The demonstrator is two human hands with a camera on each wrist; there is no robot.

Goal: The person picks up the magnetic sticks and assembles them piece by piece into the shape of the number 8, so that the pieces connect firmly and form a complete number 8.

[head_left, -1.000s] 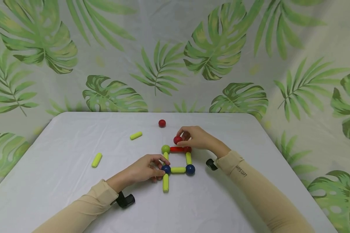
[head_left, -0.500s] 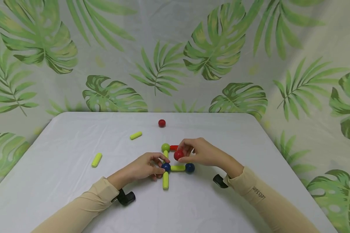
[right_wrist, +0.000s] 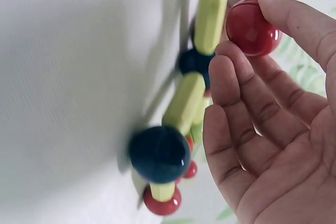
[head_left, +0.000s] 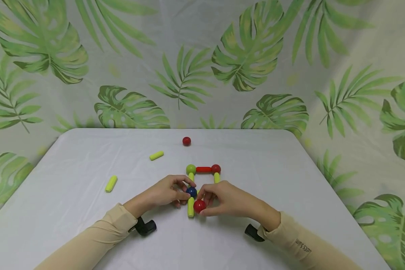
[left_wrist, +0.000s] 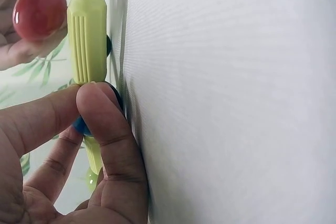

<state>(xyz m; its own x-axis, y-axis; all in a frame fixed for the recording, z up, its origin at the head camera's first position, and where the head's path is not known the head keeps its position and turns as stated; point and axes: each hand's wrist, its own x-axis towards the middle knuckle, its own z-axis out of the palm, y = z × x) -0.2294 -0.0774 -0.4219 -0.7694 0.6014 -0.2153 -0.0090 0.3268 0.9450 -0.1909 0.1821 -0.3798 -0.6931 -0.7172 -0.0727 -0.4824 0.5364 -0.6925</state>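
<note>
So the right hand point(head_left: 227, 202) had the glossy red ball point(head_left: 199, 206) pinched between thumb and fingertips, and over the last second it had carried that ball from the far side of the frame, up by the red rod, down to the near side. The ball was now just beside the free end of the short yellow-green ribbed rod point(head_left: 190, 207) that sticks out toward the person. From the right wrist view the ball point(right_wrist: 252, 27) sat close against that rod's tip, but I couldn't tell if it was actually touching yet.

The left hand point(head_left: 165, 195) hadn't really budged. Thumb and forefinger were pinching the dark blue ball point(head_left: 191, 192) at the near-left corner, holding the whole thing steady.

My read: the ball was about to cap that dangling rod, so the figure was growing past the square.

Beyond the hands, the square's far edge was a lime green ball point(head_left: 191, 169), a red plastic rod point(head_left: 203, 169) and a second red ball point(head_left: 216, 168).

Further out to the left on the white desk point(head_left: 290, 180) lay two loose yellow-green rods point(head_left: 156, 155) point(head_left: 111, 183), and a spare red ball point(head_left: 186, 141) sat near the far edge.
</note>
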